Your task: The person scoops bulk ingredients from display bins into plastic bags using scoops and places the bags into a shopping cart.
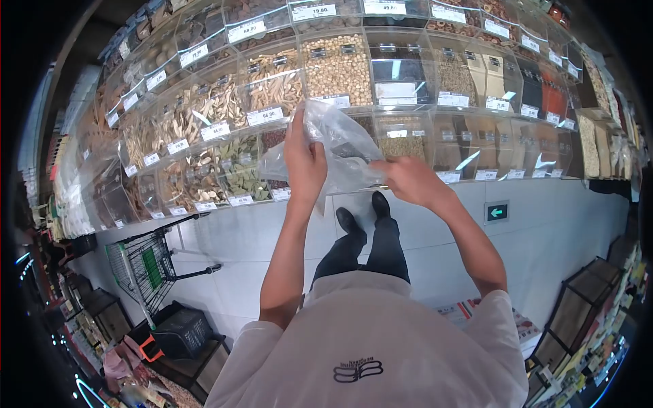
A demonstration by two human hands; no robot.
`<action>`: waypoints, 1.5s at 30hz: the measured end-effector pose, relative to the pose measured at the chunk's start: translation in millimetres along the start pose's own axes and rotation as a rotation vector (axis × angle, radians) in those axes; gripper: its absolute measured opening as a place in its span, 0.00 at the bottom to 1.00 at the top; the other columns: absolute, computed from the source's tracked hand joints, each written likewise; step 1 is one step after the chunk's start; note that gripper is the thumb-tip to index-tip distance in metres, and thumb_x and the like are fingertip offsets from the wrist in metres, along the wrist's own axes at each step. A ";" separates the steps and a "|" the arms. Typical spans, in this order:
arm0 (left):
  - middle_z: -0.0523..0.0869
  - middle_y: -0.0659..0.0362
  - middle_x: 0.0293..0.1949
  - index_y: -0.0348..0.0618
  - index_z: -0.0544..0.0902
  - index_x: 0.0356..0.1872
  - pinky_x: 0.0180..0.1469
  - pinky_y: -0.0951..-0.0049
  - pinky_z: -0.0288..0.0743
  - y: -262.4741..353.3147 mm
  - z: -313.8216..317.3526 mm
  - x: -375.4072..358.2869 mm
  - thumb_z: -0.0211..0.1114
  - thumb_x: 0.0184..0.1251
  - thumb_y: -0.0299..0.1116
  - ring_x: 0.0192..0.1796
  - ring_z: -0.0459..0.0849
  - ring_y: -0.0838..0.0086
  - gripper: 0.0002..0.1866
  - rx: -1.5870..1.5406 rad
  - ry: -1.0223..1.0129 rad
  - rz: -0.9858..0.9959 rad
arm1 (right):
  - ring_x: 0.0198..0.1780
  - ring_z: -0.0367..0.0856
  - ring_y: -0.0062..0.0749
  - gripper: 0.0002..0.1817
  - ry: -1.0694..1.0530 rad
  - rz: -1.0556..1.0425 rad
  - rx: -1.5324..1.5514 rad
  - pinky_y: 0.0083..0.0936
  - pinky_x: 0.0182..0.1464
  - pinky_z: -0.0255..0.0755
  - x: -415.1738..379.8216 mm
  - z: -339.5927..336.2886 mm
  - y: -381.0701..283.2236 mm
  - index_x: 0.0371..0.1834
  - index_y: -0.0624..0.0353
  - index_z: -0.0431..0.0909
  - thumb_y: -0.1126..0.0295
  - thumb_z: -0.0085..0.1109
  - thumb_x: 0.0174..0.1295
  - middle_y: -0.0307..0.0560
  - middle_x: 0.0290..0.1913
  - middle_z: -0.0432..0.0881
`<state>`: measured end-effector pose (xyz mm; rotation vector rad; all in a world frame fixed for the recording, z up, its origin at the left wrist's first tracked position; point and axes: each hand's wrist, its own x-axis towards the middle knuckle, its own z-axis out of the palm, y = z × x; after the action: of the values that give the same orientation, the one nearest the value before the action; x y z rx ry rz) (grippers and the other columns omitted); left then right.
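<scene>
A clear plastic bag (343, 139) hangs between my two hands in front of the bulk-food bins. My left hand (306, 163) is closed on the bag's left side, with its fingers pointing up and partly hidden behind the film. At the lower right of the bag, my right hand (410, 181) pinches the plastic in closed fingers. The bag looks wrinkled and see-through, and I make out no goods inside it. Just behind it stand a bin of pale round pieces (337, 66) and a bin of small greenish-brown grains (401, 144).
Tiered clear bins of dried goods with price tags curve across the front, including pale strips (273, 81) and dried leaves (241, 166). A shopping cart (146, 268) and a black basket (180, 333) stand at the left. A green arrow sign (496, 212) marks the tiled floor.
</scene>
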<state>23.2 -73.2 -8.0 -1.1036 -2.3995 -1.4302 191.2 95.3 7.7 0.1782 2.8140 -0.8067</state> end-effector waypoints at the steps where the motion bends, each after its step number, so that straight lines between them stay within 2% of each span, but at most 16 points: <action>1: 0.77 0.39 0.57 0.36 0.68 0.71 0.54 0.57 0.75 19.5 -11.4 11.5 0.54 0.56 0.11 0.49 0.80 0.48 0.36 -0.044 -0.067 -0.027 | 0.42 0.85 0.58 0.26 0.014 -0.004 0.067 0.48 0.50 0.78 -5.7 -13.7 -6.7 0.62 0.54 0.79 0.79 0.58 0.57 0.61 0.40 0.86; 3: 0.78 0.42 0.53 0.38 0.70 0.71 0.54 0.58 0.73 48.4 -25.1 27.4 0.54 0.56 0.11 0.50 0.78 0.47 0.36 -0.133 -0.196 -0.079 | 0.43 0.84 0.58 0.26 0.069 -0.023 0.145 0.47 0.51 0.77 -9.4 -21.1 -4.1 0.63 0.55 0.79 0.78 0.59 0.58 0.62 0.42 0.86; 6: 0.77 0.41 0.59 0.40 0.72 0.71 0.59 0.67 0.72 42.7 -13.5 38.4 0.54 0.57 0.11 0.56 0.78 0.45 0.35 -0.056 -0.410 0.053 | 0.43 0.84 0.58 0.25 0.159 -0.028 0.152 0.47 0.51 0.76 -5.4 -17.7 20.0 0.63 0.57 0.79 0.77 0.59 0.58 0.63 0.42 0.86; 7: 0.76 0.43 0.50 0.40 0.73 0.69 0.58 0.65 0.72 27.0 -1.8 43.0 0.56 0.59 0.13 0.50 0.77 0.46 0.33 -0.061 -0.460 0.150 | 0.43 0.84 0.59 0.25 0.168 -0.011 0.133 0.47 0.51 0.76 0.7 -13.2 31.4 0.63 0.58 0.78 0.77 0.60 0.58 0.64 0.42 0.86; 10: 0.75 0.46 0.45 0.36 0.76 0.66 0.57 0.57 0.71 -10.8 30.0 38.7 0.60 0.58 0.17 0.52 0.76 0.50 0.30 -0.113 -0.505 0.132 | 0.43 0.84 0.59 0.24 0.218 0.067 0.078 0.49 0.50 0.76 8.1 -11.8 42.9 0.62 0.60 0.79 0.76 0.60 0.58 0.64 0.38 0.85; 16: 0.78 0.45 0.48 0.32 0.74 0.66 0.58 0.56 0.73 -7.2 49.5 5.5 0.64 0.55 0.21 0.51 0.78 0.48 0.31 0.180 -0.336 -0.082 | 0.44 0.85 0.57 0.24 0.214 0.174 -0.021 0.49 0.50 0.78 18.2 -19.2 32.8 0.61 0.58 0.80 0.76 0.60 0.58 0.63 0.38 0.86; 19: 0.78 0.44 0.49 0.35 0.72 0.69 0.55 0.53 0.74 -18.0 51.7 -3.9 0.61 0.54 0.18 0.50 0.79 0.45 0.35 0.044 -0.480 -0.302 | 0.44 0.85 0.56 0.25 0.165 0.193 -0.105 0.48 0.50 0.78 37.5 -24.4 39.6 0.61 0.55 0.81 0.76 0.60 0.57 0.62 0.40 0.86; 22: 0.78 0.43 0.50 0.39 0.67 0.74 0.53 0.52 0.75 -33.4 38.7 -14.8 0.59 0.52 0.14 0.49 0.81 0.45 0.41 0.134 -0.581 -0.195 | 0.45 0.86 0.54 0.25 0.168 0.182 -0.151 0.48 0.49 0.79 46.3 -24.7 59.0 0.61 0.54 0.81 0.75 0.61 0.57 0.61 0.41 0.87; 25: 0.78 0.42 0.53 0.44 0.60 0.78 0.54 0.52 0.75 -59.1 18.6 -27.1 0.58 0.52 0.13 0.51 0.80 0.45 0.46 0.153 -0.534 -0.173 | 0.45 0.86 0.53 0.26 0.144 0.205 -0.156 0.48 0.49 0.79 41.2 -38.0 59.1 0.61 0.52 0.82 0.75 0.60 0.56 0.61 0.41 0.87; 28: 0.78 0.43 0.54 0.44 0.58 0.79 0.51 0.56 0.77 -64.7 10.8 -28.9 0.59 0.52 0.13 0.49 0.82 0.48 0.47 0.081 -0.462 -0.198 | 0.45 0.86 0.53 0.26 0.137 0.201 -0.193 0.48 0.49 0.79 35.3 -31.2 55.9 0.61 0.50 0.82 0.76 0.58 0.56 0.60 0.40 0.87; 31: 0.78 0.44 0.57 0.43 0.58 0.79 0.47 0.62 0.78 -44.2 12.3 -23.8 0.60 0.52 0.13 0.48 0.82 0.54 0.47 -0.061 -0.463 -0.377 | 0.45 0.86 0.54 0.26 0.101 0.175 -0.198 0.48 0.49 0.79 16.7 -23.7 39.9 0.60 0.48 0.83 0.76 0.57 0.56 0.59 0.39 0.87; 34: 0.77 0.48 0.61 0.45 0.56 0.80 0.42 0.73 0.78 -60.4 27.1 -25.4 0.62 0.52 0.13 0.37 0.78 0.70 0.50 -0.061 -0.427 -0.192 | 0.44 0.86 0.55 0.26 0.075 0.150 -0.243 0.47 0.50 0.79 7.2 -16.4 49.5 0.59 0.47 0.84 0.76 0.57 0.55 0.58 0.40 0.86; 37: 0.76 0.49 0.62 0.42 0.55 0.80 0.42 0.75 0.77 -70.6 33.8 -24.2 0.63 0.54 0.14 0.36 0.75 0.75 0.49 -0.124 -0.483 -0.284 | 0.45 0.85 0.56 0.25 0.015 0.246 -0.276 0.46 0.51 0.78 8.3 -28.4 75.1 0.58 0.46 0.85 0.76 0.57 0.56 0.58 0.43 0.87; 40: 0.78 0.46 0.60 0.42 0.57 0.79 0.44 0.68 0.79 -73.8 37.7 -22.3 0.65 0.52 0.15 0.33 0.79 0.65 0.49 -0.130 -0.454 -0.229 | 0.45 0.85 0.56 0.25 0.083 0.246 -0.185 0.46 0.52 0.78 -3.9 -36.9 67.8 0.59 0.48 0.85 0.76 0.59 0.56 0.57 0.43 0.87; 43: 0.78 0.47 0.59 0.43 0.57 0.79 0.44 0.70 0.79 -64.1 36.4 -20.4 0.65 0.53 0.16 0.33 0.79 0.67 0.48 -0.165 -0.493 -0.319 | 0.46 0.85 0.55 0.25 0.094 0.310 -0.203 0.45 0.53 0.78 -14.9 -35.5 53.0 0.59 0.49 0.84 0.76 0.62 0.56 0.57 0.45 0.87; 45: 0.78 0.47 0.59 0.44 0.57 0.79 0.43 0.70 0.79 -67.4 35.4 -23.4 0.66 0.54 0.16 0.33 0.79 0.68 0.48 -0.176 -0.495 -0.306 | 0.46 0.85 0.54 0.25 0.195 0.311 -0.093 0.45 0.53 0.78 -35.7 -38.2 43.2 0.60 0.50 0.84 0.76 0.63 0.56 0.58 0.46 0.87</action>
<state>4.7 -75.6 -85.4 -1.3041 -2.9358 -1.6448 227.0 150.2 25.7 0.6934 2.8861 -0.6150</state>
